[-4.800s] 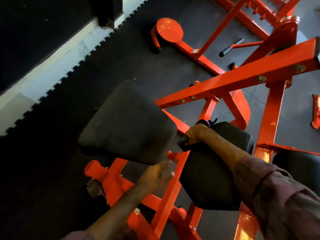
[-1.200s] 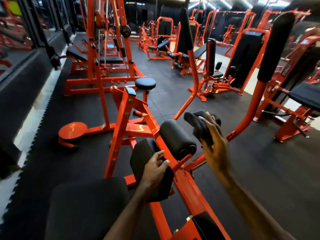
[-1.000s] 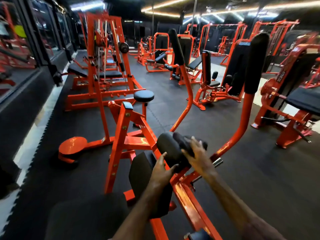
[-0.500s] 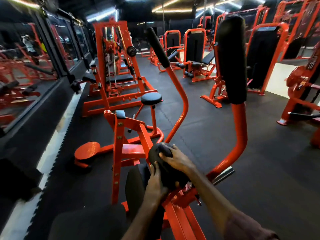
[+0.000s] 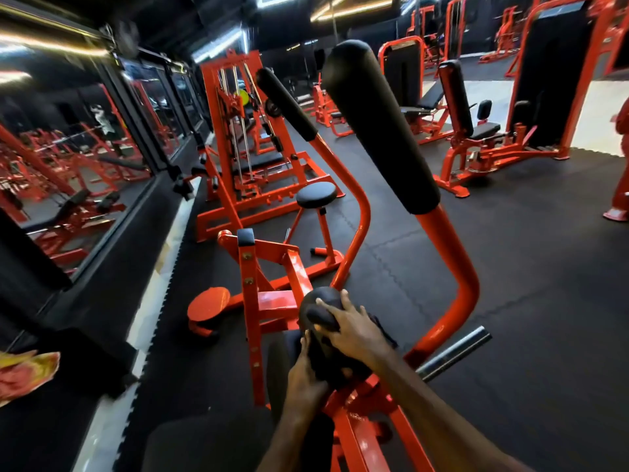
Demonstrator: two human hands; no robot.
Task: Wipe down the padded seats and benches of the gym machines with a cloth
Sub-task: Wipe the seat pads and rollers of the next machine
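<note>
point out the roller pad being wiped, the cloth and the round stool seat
roller pad (image 5: 315,301): head view, its rounded far end
cloth (image 5: 379,330): head view, dark fold beside the right hand
round stool seat (image 5: 316,195): head view, top centre

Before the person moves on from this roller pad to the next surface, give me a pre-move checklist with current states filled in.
1. Dark cloth in hand: ok, it lies under the right hand on the black cylindrical roller pad.
2. Cloth in contact with the pad: ok, right hand presses it onto the top.
3. Pad steadied: ok, left hand grips its near side.
4. Whole pad wiped: cannot tell, the far and under sides are hidden.
5. Next padded surface within view: ok, the tall black foam-sleeved arm pad stands just beyond, unobstructed.
6. Cloth clean enough: cannot tell, too dark and mostly covered.
</note>
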